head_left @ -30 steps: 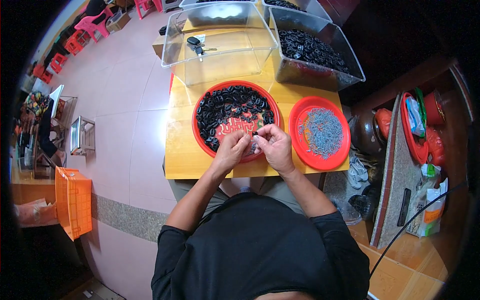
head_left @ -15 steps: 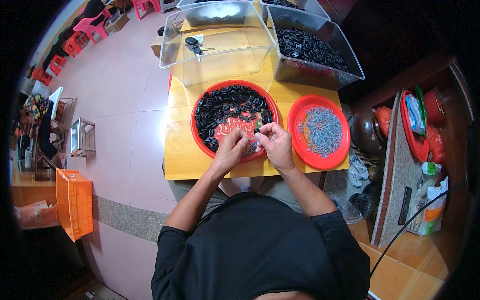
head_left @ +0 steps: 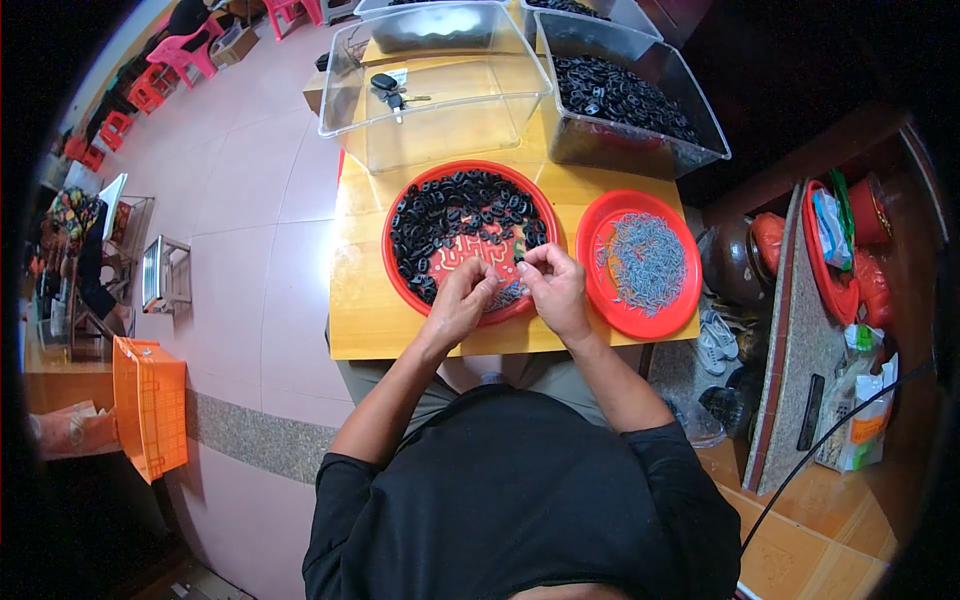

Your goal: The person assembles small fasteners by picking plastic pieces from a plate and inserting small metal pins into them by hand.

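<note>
Above the near half of a round red tray [head_left: 388, 262], my two hands face each other, a small gap between their fingertips. The tray holds a heap of small black plastic parts [head_left: 420, 215], thickest at its far and left sides. My left hand [head_left: 464, 300] is closed in a pinch; what its fingertips hold is too small to make out. My right hand [head_left: 557, 292] pinches a small black plastic part [head_left: 519, 259] between thumb and forefinger. Small silvery screws [head_left: 509, 295] lie in the tray's near edge, between the hands. More screws [head_left: 648, 262] fill a red plate [head_left: 622, 322] on the right.
All this stands on a yellow wooden table [head_left: 365, 325]. Behind the tray are a clear plastic box [head_left: 440, 140] with keys [head_left: 394, 98] seen through it and another clear box [head_left: 640, 150] full of black parts. An orange crate [head_left: 150, 410] stands on the floor at left.
My right hand has shifted slightly to the right, widening the gap between my fingertips. My left hand stays almost where it was.
</note>
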Tool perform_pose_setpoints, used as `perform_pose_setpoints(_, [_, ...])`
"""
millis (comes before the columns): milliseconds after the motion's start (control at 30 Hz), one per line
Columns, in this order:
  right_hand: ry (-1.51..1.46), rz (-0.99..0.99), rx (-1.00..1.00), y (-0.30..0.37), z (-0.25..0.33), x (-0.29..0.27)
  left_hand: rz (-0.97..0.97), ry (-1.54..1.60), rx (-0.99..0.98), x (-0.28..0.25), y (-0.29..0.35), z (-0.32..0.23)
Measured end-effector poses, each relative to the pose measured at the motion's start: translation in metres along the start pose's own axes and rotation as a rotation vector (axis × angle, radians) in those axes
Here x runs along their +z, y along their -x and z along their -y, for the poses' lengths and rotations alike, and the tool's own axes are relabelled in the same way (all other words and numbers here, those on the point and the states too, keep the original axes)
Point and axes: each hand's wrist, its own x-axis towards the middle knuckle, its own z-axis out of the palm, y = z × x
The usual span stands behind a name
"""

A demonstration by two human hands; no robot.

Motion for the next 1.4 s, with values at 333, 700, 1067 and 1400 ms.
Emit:
perform_pose_setpoints(333, [0.294, 0.006, -0.394, 0.009, 0.021, 0.008, -0.021, -0.081, 0.065, 0.001, -0.004, 0.013])
perform_pose_setpoints(700, [0.17, -0.008, -0.401, 0.01, 0.018, 0.01, 0.059, 0.139, -0.004, 0.004, 0.001, 0.003])
perform_pose_setpoints(1067, [0.096, -0.029, -0.273, 0.013, 0.02, 0.009, -0.136, -0.493, 0.208, 0.001, 0.002, -0.003])
perform_pose_setpoints(1400, [-0.209, 0.015, -0.053, 0.016, 0.017, 0.017, -0.228, -0.174, 0.314, 0.012, 0.011, -0.009])
